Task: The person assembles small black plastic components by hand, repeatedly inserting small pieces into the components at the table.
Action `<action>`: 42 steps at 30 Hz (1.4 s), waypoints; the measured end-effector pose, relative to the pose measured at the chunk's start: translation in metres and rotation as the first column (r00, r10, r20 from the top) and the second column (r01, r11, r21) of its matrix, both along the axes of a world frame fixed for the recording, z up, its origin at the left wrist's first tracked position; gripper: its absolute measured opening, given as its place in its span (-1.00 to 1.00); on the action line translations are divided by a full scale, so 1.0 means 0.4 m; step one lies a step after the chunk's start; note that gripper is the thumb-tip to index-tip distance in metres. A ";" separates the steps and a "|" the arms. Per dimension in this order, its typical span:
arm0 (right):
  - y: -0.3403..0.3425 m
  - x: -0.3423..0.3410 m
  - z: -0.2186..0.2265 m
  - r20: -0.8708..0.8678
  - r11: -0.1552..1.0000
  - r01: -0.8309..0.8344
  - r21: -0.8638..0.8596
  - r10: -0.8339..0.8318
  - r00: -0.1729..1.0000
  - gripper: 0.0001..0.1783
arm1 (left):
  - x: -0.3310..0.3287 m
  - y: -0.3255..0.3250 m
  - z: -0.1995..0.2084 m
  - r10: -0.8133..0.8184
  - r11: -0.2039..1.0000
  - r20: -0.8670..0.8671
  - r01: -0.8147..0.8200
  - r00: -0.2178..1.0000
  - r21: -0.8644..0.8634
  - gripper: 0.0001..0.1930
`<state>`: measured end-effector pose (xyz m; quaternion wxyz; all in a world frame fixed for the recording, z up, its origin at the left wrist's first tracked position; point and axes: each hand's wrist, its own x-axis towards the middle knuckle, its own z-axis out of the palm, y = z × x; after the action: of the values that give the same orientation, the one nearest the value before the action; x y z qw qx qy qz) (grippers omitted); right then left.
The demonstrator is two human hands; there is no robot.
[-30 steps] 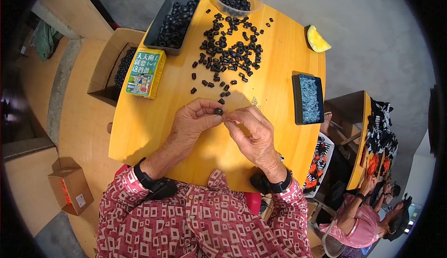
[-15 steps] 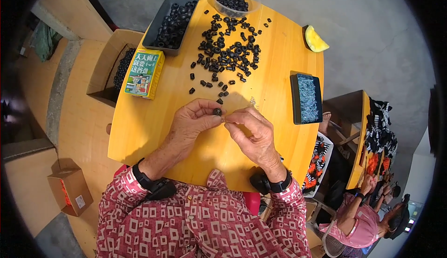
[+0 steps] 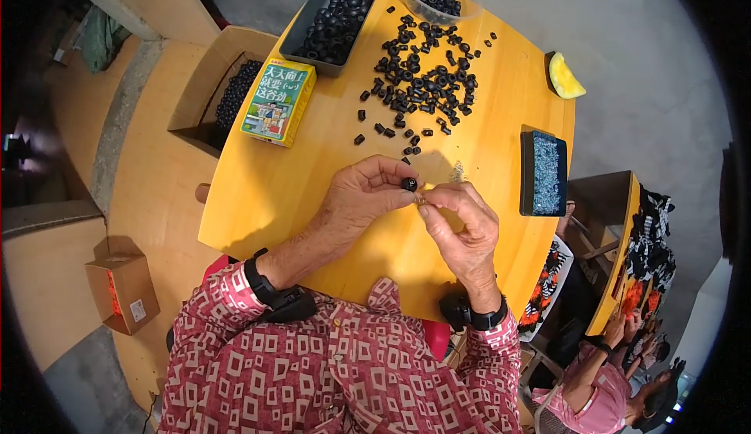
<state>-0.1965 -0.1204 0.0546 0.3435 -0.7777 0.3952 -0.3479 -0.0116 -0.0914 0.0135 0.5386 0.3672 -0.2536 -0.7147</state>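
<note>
My left hand (image 3: 353, 195) pinches a small round black part (image 3: 409, 184) between thumb and fingertips, above the near half of the wooden table (image 3: 328, 169). Close against it, my right hand (image 3: 469, 230) has its thumb and forefinger pressed together on a tiny, thin piece, too small to name. The fingertips of both hands almost meet beside the black part. Beyond them, many short black parts (image 3: 426, 86) lie loose on the tabletop. At the right edge sits a black tray (image 3: 527, 191) full of tiny silvery-blue pieces.
A grey bin (image 3: 317, 66) and a clear bowl (image 3: 434, 21), both holding black parts, stand at the far side. A yellow-green carton (image 3: 275, 105) is at left, a melon slice (image 3: 566, 78) at far right. Another person (image 3: 591, 383) sits at lower right.
The view has shifted, so the table and its things appear farther right. Both hands remain together, with the black part still in the left fingertips.
</note>
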 end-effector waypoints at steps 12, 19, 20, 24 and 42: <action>0.007 -0.004 0.006 0.004 1.000 0.019 -0.015 -0.019 1.000 -0.85 | 0.005 0.008 -0.007 -0.014 0.997 0.044 0.018 0.999 -0.079 -0.75; -0.009 -0.011 -0.033 -0.142 0.997 0.060 -0.042 -0.066 0.988 -0.87 | 0.033 0.016 0.007 0.077 0.997 0.008 -0.077 0.997 -0.010 -0.76; -0.015 -0.007 -0.040 -0.178 0.993 0.035 -0.114 -0.055 0.982 -0.87 | 0.036 0.018 0.004 0.075 0.997 0.006 -0.075 0.997 -0.012 -0.76; -0.035 0.014 -0.048 -0.225 0.987 0.023 -0.162 -0.060 0.973 -0.86 | 0.037 0.023 -0.017 0.077 0.997 -0.013 -0.077 0.997 -0.010 -0.76; -0.223 -0.008 -0.053 -0.402 0.966 0.099 -0.237 -0.190 0.896 -0.87 | 0.044 0.024 -0.021 0.083 0.996 0.006 -0.083 0.997 -0.010 -0.77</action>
<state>-0.1997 -0.2097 0.0336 0.1388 -0.8346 0.4779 -0.2362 0.0059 -0.0819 0.0050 0.5688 0.3772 -0.2432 -0.6892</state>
